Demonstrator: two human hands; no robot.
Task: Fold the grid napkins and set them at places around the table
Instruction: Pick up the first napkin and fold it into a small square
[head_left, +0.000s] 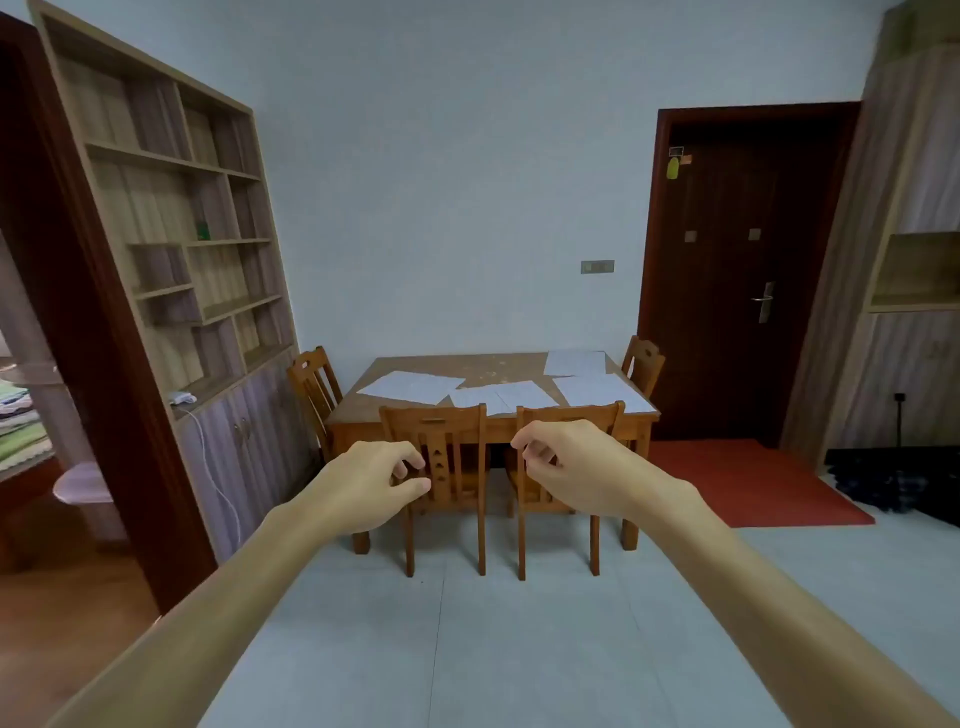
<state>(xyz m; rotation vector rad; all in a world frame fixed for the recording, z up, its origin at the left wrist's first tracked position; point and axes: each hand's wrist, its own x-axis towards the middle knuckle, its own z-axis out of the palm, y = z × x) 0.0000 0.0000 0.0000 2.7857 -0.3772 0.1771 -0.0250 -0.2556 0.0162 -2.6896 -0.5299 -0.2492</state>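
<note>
We stood well back from the table (483, 366), facing its long side, with both arms stretched out toward it. Our left hand (371, 483) hung in the air short of the table's near side, fingers loosely curled and thumb out, holding nothing. Our right hand (576, 467) was level with it, also short of the table, its fingers bent in loosely with nothing between them. The hands were apart and touched no chair.

Four napkins lay spread flat on the table. The left napkin (410, 387) sat toward the table's left end, turned a little askew. The middle napkin (501, 397) lay at the table's near edge, a faint line running down its centre. The right napkin (602, 392) covered the table's near right corner. The far napkin (574, 362) lay toward the table's far right corner, just behind the right one; we could not tell whether they touched. From that distance we could not make out any grid print.

Two chairs were pushed in at the table's near side, the left chair (434, 452) and the right chair (569, 441). One end chair (311, 384) stood at the table's left end and another (644, 364) at its right end. A shelf (171, 234) rose left of the table, a door (737, 270) stood beyond its right end, and a red mat (748, 478) lay on the floor right of the table.
</note>
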